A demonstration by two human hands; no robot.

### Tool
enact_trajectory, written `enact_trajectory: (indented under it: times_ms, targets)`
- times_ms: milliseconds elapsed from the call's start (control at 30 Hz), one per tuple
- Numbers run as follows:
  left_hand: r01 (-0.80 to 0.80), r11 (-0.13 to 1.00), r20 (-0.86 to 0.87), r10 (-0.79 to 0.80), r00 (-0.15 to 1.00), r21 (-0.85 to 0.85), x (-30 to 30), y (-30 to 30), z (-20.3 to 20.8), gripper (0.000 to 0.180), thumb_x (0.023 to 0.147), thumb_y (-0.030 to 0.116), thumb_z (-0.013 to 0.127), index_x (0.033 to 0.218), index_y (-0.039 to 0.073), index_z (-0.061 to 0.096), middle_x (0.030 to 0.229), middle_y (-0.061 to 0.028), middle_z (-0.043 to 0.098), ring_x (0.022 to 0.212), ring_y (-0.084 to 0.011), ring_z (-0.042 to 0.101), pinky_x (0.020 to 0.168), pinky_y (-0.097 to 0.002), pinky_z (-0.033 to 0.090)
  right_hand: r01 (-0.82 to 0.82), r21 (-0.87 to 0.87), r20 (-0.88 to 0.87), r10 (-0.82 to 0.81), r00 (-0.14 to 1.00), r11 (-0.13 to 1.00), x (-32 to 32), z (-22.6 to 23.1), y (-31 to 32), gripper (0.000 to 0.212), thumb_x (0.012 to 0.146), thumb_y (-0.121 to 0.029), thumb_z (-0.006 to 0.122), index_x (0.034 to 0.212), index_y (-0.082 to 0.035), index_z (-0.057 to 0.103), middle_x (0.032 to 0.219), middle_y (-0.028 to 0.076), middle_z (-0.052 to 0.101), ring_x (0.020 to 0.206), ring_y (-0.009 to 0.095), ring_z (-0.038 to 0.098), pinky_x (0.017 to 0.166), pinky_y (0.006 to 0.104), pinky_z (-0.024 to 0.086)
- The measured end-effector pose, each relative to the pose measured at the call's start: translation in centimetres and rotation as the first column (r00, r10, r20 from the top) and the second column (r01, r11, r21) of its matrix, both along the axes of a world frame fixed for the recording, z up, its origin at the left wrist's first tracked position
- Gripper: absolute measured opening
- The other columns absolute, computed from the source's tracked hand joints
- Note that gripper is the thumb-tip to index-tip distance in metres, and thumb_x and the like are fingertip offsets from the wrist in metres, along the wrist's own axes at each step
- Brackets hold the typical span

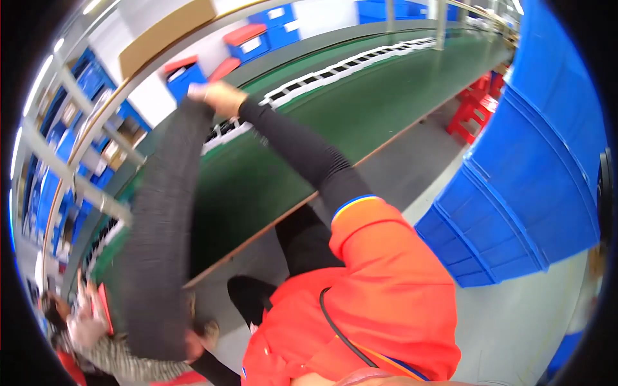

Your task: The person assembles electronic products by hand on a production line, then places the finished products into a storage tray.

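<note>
**Long dark panel [161, 225] stretched between my right hand [224, 100] and left hand [194, 345]**

The panel is charcoal grey, finely ribbed and blurred. It appears to be off any support, on the side away from my orange-red shirt [386, 270]. Its long axis runs from the right hand at its upper end to the left hand at its lower end, curving slightly in this wide view. My right arm reaches well out from my body; the left hand, at the lower end, is nearer to me.

My right fingers look closed over the panel's upper corner, with no gap that I can see. My left fingers touch the panel's lower edge; they are blurred and mostly hidden, so I cannot tell how tightly they are bent.

Behind the panel, and partly hidden by it, runs a green belt [380, 96]. Out beyond the panel's upper end, a row of black-and-white pieces [341, 71] lines the belt's far side, and blue boxes with red lids [248, 42] stand past that. Just beside the panel's lower end is a co-worker's grey patterned sleeve [135, 367], the closest thing in the way on that side. Well apart from the panel, to its right and past my arm, are stacked blue bins [502, 212] and red stools [473, 119].
</note>
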State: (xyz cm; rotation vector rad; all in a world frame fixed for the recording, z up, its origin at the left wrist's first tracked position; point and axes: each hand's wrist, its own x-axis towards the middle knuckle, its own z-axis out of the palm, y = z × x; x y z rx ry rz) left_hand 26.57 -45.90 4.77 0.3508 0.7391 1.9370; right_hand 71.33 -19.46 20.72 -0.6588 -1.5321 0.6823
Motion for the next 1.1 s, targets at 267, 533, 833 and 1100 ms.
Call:
enact_trajectory:
  times_ms: [267,533,833,1100]
  targets:
    - [0.559,0.69,-0.188,-0.54,0.82,0.459,-13.2,10.1,-0.3,0.059,0.083,0.042,0.057,0.118,-0.004,0.047,0.098,-0.0091,0.059,0.087,-0.0168,0.056,0.079,-0.027,0.047,-0.251,0.337,0.36,0.122,0.925,0.908,-2.6,12.3,-14.2,0.037,0.083,-0.033,0.06,0.107,-0.006,0.059,0.089,0.003,0.061,0.085,0.013,0.059,0.075,0.0273,0.048]
    - [0.262,0.946,-0.092,-0.248,0.964,0.191,-11.7,16.7,-3.5,0.053,0.088,0.043,0.047,0.12,-0.001,0.048,0.109,-0.0136,0.057,0.097,-0.025,0.054,0.088,-0.038,0.043,-0.67,0.551,0.826,-0.207,0.525,0.498,-25.6,12.7,-24.2,0.036,0.08,-0.032,0.062,0.098,-0.001,0.058,0.084,0.01,0.065,0.082,0.026,0.064,0.07,0.0371,0.051]
    - [0.613,0.77,-0.246,-0.637,0.73,-0.174,-16.4,16.9,0.0,0.068,0.089,0.055,0.036,0.131,0.0,0.037,0.128,-0.0172,0.046,0.107,-0.029,0.053,0.096,-0.0415,0.039,-0.362,0.508,0.861,-0.446,0.246,0.782,-22.1,3.8,-1.9,0.037,0.081,-0.04,0.057,0.095,-0.006,0.057,0.079,0.013,0.061,0.079,0.031,0.06,0.067,0.0422,0.049]
    - [0.058,0.826,-0.827,-0.562,0.013,-0.561,-11.7,27.4,6.0,0.062,0.078,0.043,0.064,0.126,0.007,0.047,0.117,-0.0166,0.054,0.094,-0.0212,0.057,0.07,-0.0328,0.049,0.041,0.121,0.981,-0.126,0.15,0.992,-18.2,-11.7,18.3,0.052,0.085,-0.054,0.045,0.093,-0.005,0.063,0.086,0.019,0.062,0.084,0.036,0.06,0.078,0.046,0.046]
